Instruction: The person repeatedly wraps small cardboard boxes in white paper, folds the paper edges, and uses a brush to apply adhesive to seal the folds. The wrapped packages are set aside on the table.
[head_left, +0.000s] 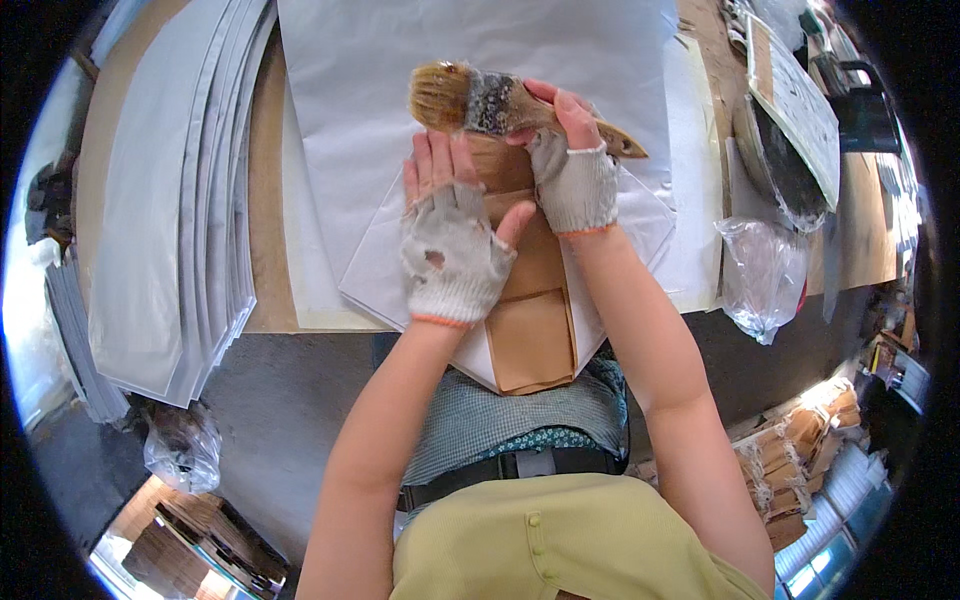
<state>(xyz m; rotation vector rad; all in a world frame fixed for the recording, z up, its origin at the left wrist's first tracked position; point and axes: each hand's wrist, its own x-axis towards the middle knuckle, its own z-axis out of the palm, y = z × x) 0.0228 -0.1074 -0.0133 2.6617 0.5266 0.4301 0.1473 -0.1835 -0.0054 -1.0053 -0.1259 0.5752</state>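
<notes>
My right hand (574, 161), in a fingerless knit glove, grips the wooden handle of a wide paste brush (495, 101). The bristles point left and the ferrule is crusted with pale residue. My left hand (454, 232), in a matching glove with a hole in its back, lies flat with fingers straight and thumb spread. It rests on white paper (375, 240) beside brown paper pieces (529, 337), which run down the middle and overhang the table edge. Beneath lies a large silvery-white sheet (480, 30). My palms partly hide the brown pieces.
A fanned stack of white sheets (172, 187) hangs over the table's left front edge. To the right are a dark basin (772, 157) with a board (799, 112) across it, a clear plastic bag (761, 270) and a dark mug-like container (866, 112). Bundled brown material (799, 457) lies lower right.
</notes>
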